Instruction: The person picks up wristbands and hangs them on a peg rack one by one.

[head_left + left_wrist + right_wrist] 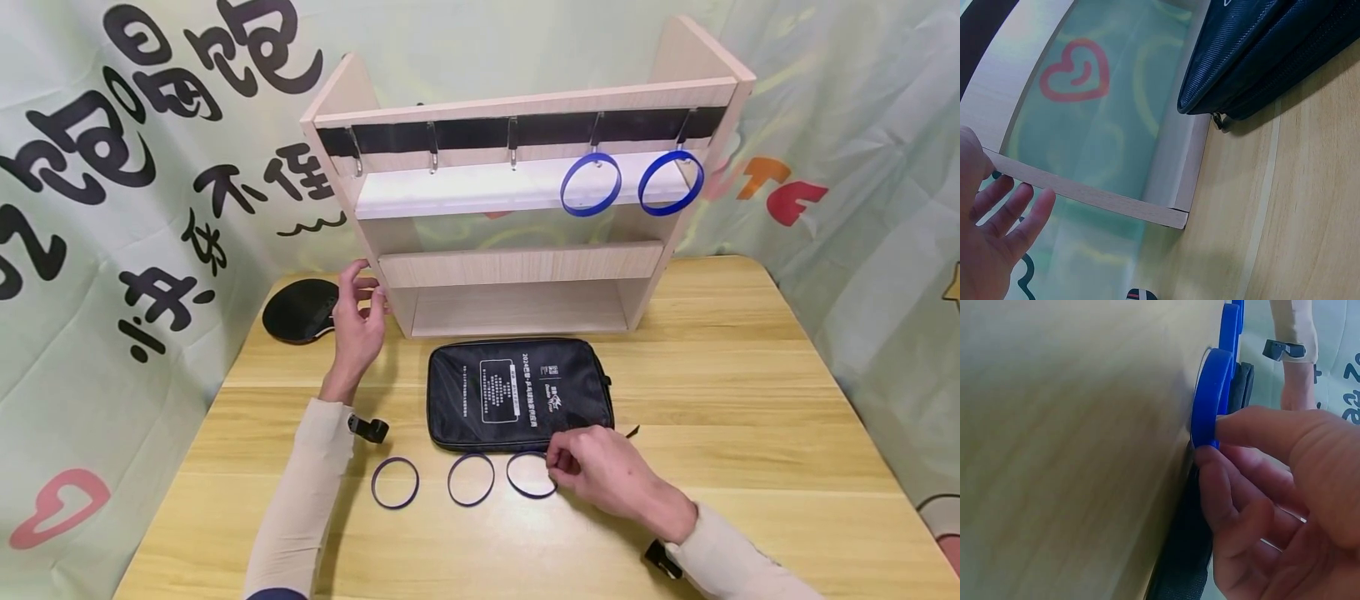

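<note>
My right hand [611,473] pinches the edge of a blue wristband [1210,394] between thumb and fingertips, low over the table. To its left on the table lie a second blue wristband [449,482] and a third blue wristband [372,484]. My left hand [358,327] is raised at the left side panel of a small wooden shelf [517,265], its fingers loosely bent and fingertips right at the panel edge. Two blue wristbands hang at the shelf's right end, one band [588,212] beside another band [663,210], each on its own metal hook.
Several metal hooks, including a middle hook [513,150], line the shelf's black strip [472,133]. A black zip case [450,387] lies in front of the shelf. A black table tennis bat [298,310] rests at the back left of the wooden table [750,400]. A printed curtain [247,225] hangs behind.
</note>
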Demonstrator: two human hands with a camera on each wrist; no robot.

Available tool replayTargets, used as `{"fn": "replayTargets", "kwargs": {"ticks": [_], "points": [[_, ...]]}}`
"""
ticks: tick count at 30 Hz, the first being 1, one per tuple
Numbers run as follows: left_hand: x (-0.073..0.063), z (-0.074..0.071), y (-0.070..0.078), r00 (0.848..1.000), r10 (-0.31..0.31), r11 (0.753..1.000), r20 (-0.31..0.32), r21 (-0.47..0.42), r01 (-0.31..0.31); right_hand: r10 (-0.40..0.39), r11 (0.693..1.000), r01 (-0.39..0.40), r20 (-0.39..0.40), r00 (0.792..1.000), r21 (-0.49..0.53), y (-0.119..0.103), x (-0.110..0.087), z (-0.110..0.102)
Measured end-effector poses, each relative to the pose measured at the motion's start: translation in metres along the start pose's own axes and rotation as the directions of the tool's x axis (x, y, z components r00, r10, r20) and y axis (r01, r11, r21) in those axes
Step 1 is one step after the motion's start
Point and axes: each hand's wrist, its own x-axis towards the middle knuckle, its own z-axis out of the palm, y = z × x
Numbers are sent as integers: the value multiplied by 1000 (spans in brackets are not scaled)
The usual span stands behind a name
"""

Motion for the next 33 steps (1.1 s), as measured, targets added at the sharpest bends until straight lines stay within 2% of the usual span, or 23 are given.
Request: {"fn": "replayTargets", "kwargs": {"ticks": [9,14,21,28,33], "points": [[0,-1,1,1000,-1,1000,-6,14,1,3,988,-3,-3,1000,151,-3,1,0],[0,0,2,1000,-10,1000,-6,13,10,-7,967,8,-4,1000,255,-2,1,-2],[0,0,-1,1000,-21,1000,-11,8,21,9,928,-25,45,999,371,-3,1,-6],[-1,0,0,1000,-26,1000,-15,6,26,-50,904,1,102,993,427,-3,2,-17],[0,0,1,1000,-22,1000,-9,7,22,-99,903,36,127,987,428,-5,3,-27]]}}
